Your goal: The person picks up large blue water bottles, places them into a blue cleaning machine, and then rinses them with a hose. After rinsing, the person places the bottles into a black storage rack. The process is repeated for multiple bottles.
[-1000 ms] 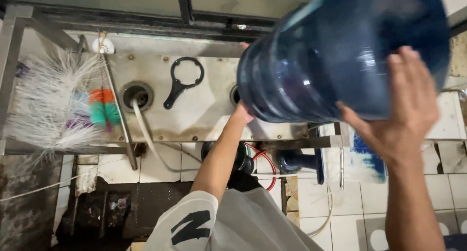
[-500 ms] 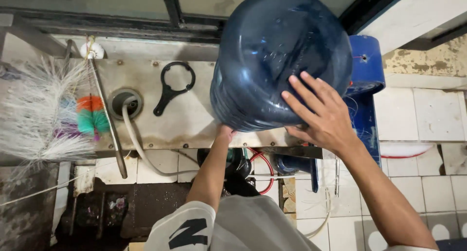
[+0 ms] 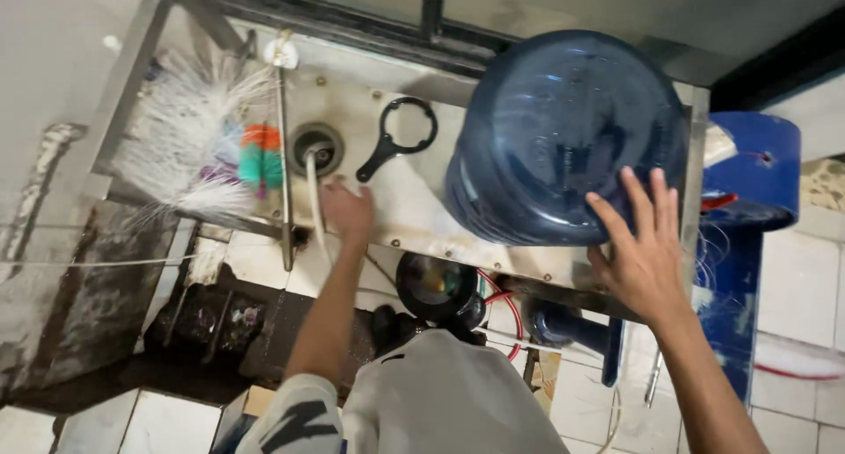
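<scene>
No packages, labels, signs or screens.

A large brush with long white bristles (image 3: 189, 141) fills the upper left of the frame, with an orange and green bristle band (image 3: 261, 155) at its right end. Just right of it, a round drain opening (image 3: 315, 146) sits in the pale top, and a black ring wrench (image 3: 396, 139) lies flat near the top centre. At the right edge stands a blue machine housing (image 3: 753, 185). White tiles (image 3: 797, 295) cover the lower right.
</scene>
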